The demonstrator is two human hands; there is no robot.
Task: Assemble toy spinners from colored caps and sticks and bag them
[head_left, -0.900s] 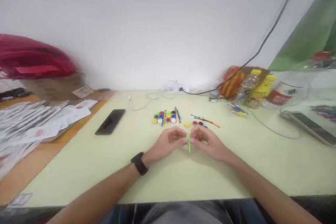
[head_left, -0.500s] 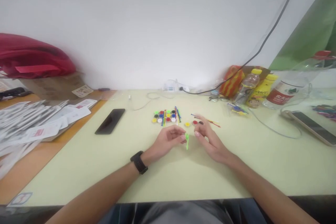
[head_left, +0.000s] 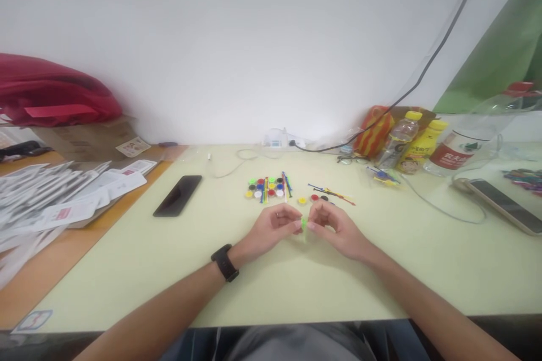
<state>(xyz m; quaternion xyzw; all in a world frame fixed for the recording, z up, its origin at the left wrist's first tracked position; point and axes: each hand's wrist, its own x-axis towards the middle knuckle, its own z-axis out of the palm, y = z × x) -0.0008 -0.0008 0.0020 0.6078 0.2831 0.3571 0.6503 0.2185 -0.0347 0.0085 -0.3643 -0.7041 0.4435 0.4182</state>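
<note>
My left hand (head_left: pixel 271 227) pinches a small bright green plastic piece (head_left: pixel 304 223) between thumb and fingertips. From the other side, my right hand (head_left: pixel 336 229) has its thumb and fingers closed on the same piece, so most of it is hidden. Just beyond the hands lie a yellow disc (head_left: pixel 302 201), a red disc (head_left: pixel 314 197) and a black disc (head_left: pixel 324 198). Thin coloured sticks (head_left: pixel 332 193) are spread beside them. Farther left, rows of coloured discs (head_left: pixel 271 193) have bundled sticks (head_left: pixel 287 184) lying over and among them.
A black phone (head_left: pixel 178 196) lies at left, near stacked papers (head_left: pixel 63 192). At right stand a clear bottle (head_left: pixel 400 138), a yellow bottle (head_left: pixel 423 146) and a large jug (head_left: pixel 455 152). Another phone (head_left: pixel 503 203) and a cable (head_left: pixel 440 211) lie on the pale table (head_left: pixel 169 293).
My right hand has moved left and down to meet the green piece, its fingers closing there. My left hand has stayed nearly still. The sticks behind the right hand now show more fully.
</note>
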